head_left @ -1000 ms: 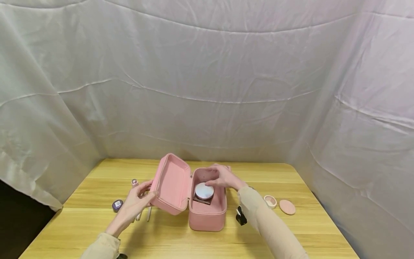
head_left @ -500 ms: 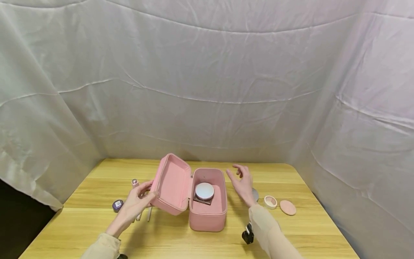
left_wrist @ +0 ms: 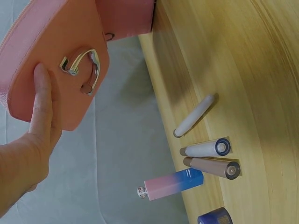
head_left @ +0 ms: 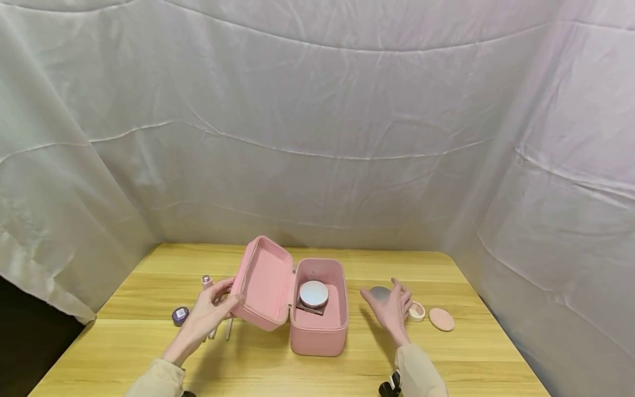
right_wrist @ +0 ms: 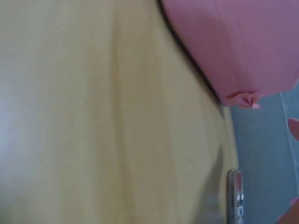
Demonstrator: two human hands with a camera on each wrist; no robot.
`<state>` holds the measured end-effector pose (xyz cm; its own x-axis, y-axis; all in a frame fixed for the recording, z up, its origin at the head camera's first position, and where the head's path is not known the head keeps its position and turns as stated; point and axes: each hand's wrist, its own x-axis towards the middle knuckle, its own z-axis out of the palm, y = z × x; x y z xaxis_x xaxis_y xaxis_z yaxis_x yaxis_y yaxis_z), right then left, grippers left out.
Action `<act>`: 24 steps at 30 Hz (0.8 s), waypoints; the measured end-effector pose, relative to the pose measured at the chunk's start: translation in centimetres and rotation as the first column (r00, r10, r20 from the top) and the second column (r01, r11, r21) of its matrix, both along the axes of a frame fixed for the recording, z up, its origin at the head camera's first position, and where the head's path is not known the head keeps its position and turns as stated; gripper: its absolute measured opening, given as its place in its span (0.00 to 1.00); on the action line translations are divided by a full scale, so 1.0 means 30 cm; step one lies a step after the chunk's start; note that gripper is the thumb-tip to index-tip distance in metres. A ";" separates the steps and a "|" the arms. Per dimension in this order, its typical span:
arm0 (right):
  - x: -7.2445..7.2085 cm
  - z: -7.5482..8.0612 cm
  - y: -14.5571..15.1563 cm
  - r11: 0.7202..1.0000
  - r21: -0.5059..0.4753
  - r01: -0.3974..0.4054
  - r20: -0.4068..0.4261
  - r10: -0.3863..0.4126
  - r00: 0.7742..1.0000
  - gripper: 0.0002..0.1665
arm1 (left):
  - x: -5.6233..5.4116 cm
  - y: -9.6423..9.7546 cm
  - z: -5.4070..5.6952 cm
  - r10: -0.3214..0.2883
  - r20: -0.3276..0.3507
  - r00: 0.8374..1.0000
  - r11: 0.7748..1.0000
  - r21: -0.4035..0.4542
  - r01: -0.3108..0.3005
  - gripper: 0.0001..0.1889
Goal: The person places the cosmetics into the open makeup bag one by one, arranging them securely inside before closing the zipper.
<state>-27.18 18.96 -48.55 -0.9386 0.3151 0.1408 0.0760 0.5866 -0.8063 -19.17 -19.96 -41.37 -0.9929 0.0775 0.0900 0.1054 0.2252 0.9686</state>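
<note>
My left hand grips the raised lid of a pink vanity case, thumb at its rim. In the left wrist view, a finger lies along the lid's outside, beside a gold-coloured handle. Inside the case, a round white-topped compact rests on a flat dark square item. My right hand, fingers spread and bent, holds nothing; it is over the table right beside a round grey disc, partly covering it. The right wrist view catches little of this hand.
Right of that hand lie a small round pan with a cream rim and a pink oval pad. Left of the case are a purple jar, a pink-and-blue tube and several slim sticks. Pale cloth hangs behind the table.
My right hand has come out of the case and moved right and nearer to the grey disc. The left hand and lid stay put.
</note>
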 end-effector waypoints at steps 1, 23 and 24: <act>0.005 -0.004 0.003 1.000 0.006 -0.020 0.017 0.020 1.000 0.63 | -0.001 0.000 -0.001 0.002 0.001 1.000 1.000 0.003 -0.002 0.32; -0.022 -0.072 0.032 0.959 0.248 -0.134 0.094 0.114 0.989 0.56 | -0.002 -0.001 0.001 0.002 0.008 1.000 1.000 0.015 -0.002 0.33; -0.027 -0.073 0.035 0.953 0.270 -0.134 0.098 0.111 0.989 0.55 | -0.003 -0.001 0.000 0.004 0.008 1.000 1.000 0.016 -0.004 0.33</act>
